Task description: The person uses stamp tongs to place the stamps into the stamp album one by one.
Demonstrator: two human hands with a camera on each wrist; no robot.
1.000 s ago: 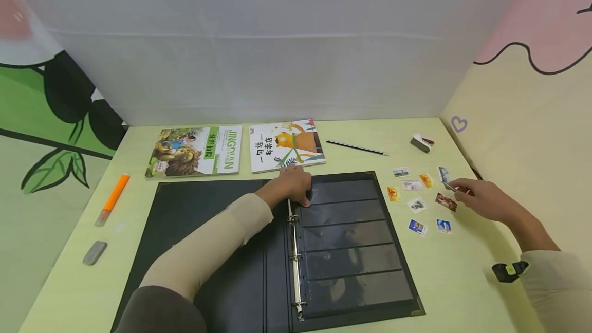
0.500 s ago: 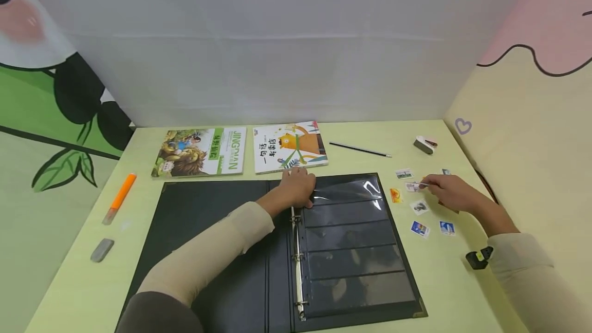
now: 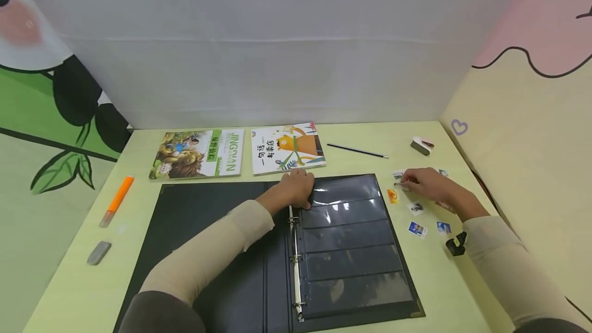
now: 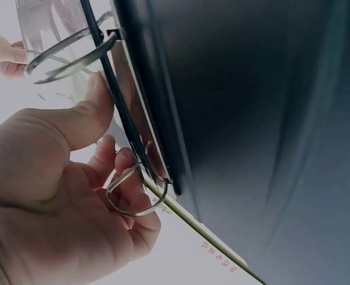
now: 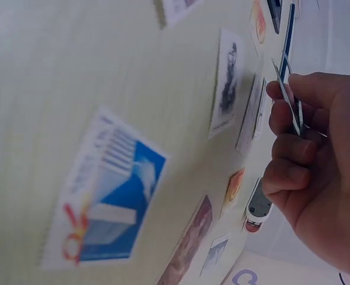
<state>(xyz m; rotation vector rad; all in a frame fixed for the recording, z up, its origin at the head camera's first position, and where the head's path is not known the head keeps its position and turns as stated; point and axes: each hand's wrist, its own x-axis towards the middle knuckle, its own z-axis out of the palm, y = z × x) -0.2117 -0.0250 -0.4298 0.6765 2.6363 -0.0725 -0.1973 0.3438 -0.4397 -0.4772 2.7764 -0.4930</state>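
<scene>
A black ring-bound stamp album (image 3: 217, 251) lies spread on the table, its clear pocket page (image 3: 353, 233) on the right side. My left hand (image 3: 296, 189) grips the page's upper inner corner by the rings; in the left wrist view its thumb (image 4: 95, 104) lies against the page next to a metal ring (image 4: 136, 190). My right hand (image 3: 430, 185) pinches metal tweezers (image 5: 290, 98), their tips slightly apart with nothing visible between them. Beneath and around it lie loose stamps: a blue one (image 5: 118, 202), a black-and-white one (image 5: 227, 80), an orange one (image 3: 393, 197) and others partly hidden by the hand.
Behind the album lie two picture books (image 3: 199, 153) and a black pencil (image 3: 357, 151). A small stapler (image 3: 422, 145) is at the far right. An orange marker-like tool (image 3: 116, 200) and a grey eraser (image 3: 99, 253) lie left. Walls close the back and right sides.
My right hand with the tweezers has moved left across the stamps, from the right side toward the album. The left hand stays in place while glare on the upper pockets has shifted.
</scene>
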